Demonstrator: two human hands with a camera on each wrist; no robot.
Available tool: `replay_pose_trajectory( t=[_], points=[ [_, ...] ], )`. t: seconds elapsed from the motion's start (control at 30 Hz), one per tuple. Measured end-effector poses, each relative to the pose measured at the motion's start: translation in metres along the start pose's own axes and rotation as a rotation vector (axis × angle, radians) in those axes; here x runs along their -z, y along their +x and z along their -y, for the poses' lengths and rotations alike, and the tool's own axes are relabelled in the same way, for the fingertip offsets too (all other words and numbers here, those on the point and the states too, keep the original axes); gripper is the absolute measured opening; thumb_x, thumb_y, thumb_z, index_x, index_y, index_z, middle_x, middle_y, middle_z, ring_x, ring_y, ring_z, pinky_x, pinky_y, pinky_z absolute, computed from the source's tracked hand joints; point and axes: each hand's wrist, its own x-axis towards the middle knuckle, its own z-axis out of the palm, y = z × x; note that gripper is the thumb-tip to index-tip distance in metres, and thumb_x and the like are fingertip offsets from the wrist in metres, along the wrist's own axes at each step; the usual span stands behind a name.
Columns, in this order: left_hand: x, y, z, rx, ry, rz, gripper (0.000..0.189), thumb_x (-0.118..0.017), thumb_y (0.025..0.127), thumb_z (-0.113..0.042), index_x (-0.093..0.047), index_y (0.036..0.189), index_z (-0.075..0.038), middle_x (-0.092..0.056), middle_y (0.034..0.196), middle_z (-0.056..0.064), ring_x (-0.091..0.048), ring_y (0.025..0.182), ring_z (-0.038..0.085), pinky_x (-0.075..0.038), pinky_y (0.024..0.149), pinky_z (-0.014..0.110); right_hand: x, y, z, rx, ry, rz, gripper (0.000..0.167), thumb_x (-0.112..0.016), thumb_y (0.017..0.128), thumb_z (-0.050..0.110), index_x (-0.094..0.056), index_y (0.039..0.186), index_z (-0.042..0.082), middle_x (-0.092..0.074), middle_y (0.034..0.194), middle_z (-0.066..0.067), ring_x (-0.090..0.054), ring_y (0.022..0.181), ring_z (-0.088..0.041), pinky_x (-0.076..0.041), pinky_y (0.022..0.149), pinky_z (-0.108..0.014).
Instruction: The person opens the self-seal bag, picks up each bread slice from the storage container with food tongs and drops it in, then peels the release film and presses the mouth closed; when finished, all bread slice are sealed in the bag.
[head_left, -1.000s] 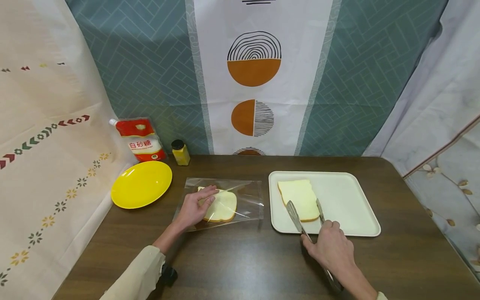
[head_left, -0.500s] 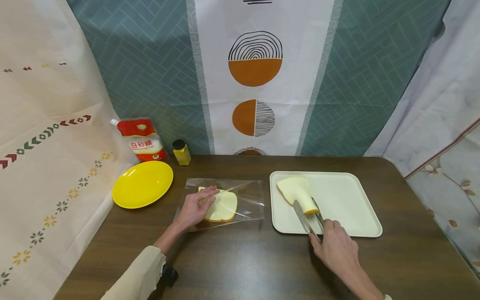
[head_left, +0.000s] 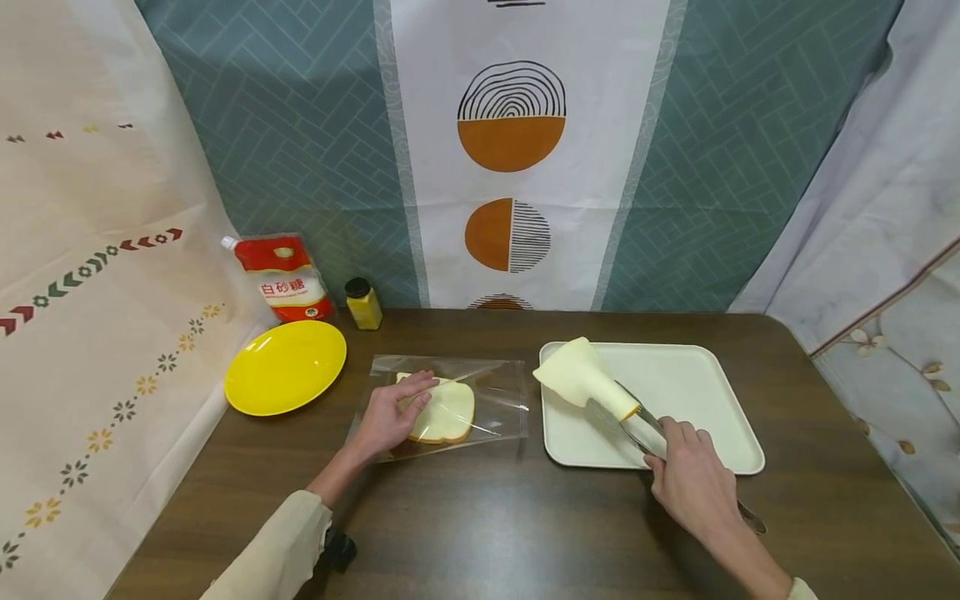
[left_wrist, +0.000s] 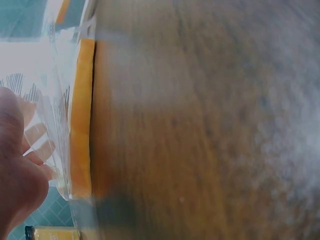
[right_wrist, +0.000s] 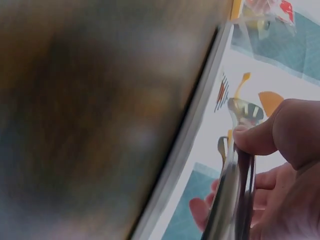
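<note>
My right hand (head_left: pixel 693 479) grips metal tongs (right_wrist: pixel 230 195), whose arms pinch the near corner of a slice of bread (head_left: pixel 581 375). That slice is curled at the pinched end and spreads out over the left part of a white tray (head_left: pixel 697 408). My left hand (head_left: pixel 392 417) lies with straight fingers over a clear plastic bag (head_left: pixel 498 400), thumb apart from the fingers. Another slice of bread (head_left: pixel 448 412) lies flat in the bag, partly covered by the hand. In the left wrist view its orange crust (left_wrist: pixel 82 120) shows edge-on beside the film.
A yellow plate (head_left: pixel 285 368) stands at the left of the wooden table (head_left: pixel 480 517). Behind it, a red and white pouch (head_left: pixel 285 279) leans at the curtain, beside a small yellow jar with a black lid (head_left: pixel 363 307). Cloth hangs around the back and sides.
The tongs have closed on the tray's bread slice, curling it, and raised and turned it so its far end points up and left. The left hand has stayed on the bag.
</note>
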Motion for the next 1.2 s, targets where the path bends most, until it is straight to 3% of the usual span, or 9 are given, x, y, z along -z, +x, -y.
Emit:
replay_pose_trajectory(
  t=[0.3, 0.73, 1.2],
  points=[
    [0.000, -0.001, 0.001, -0.002, 0.004, 0.003, 0.026, -0.069, 0.093, -0.001, -0.072, 0.118, 0.001, -0.065, 0.126, 0.020, -0.058, 0.124, 0.035, -0.042, 0.103, 0.053, 0.008, 0.011, -0.011, 0.090, 0.005, 0.002, 0.048, -0.081, 0.075, -0.001, -0.058, 0.117, -0.001, -0.061, 0.097, -0.015, -0.053, 0.080, -0.037, -0.045, 0.047, -0.048],
    [0.000, 0.000, -0.001, 0.016, -0.005, 0.008, 0.026, -0.069, 0.094, -0.002, -0.072, 0.119, 0.002, -0.065, 0.127, 0.020, -0.057, 0.124, 0.035, -0.042, 0.104, 0.054, 0.012, 0.024, -0.009, 0.272, 0.004, -0.043, 0.050, -0.084, 0.070, -0.002, -0.063, 0.115, 0.003, -0.065, 0.097, -0.010, -0.056, 0.075, -0.033, -0.039, 0.044, -0.041],
    [0.001, 0.001, -0.003, 0.003, -0.002, -0.003, 0.026, -0.069, 0.093, -0.001, -0.072, 0.119, 0.002, -0.065, 0.126, 0.021, -0.057, 0.124, 0.036, -0.042, 0.103, 0.054, 0.011, 0.031, 0.005, 0.339, 0.008, 0.000, 0.049, -0.082, 0.071, -0.003, -0.064, 0.115, 0.005, -0.066, 0.101, -0.006, -0.058, 0.082, -0.031, -0.043, 0.051, -0.043]
  ],
)
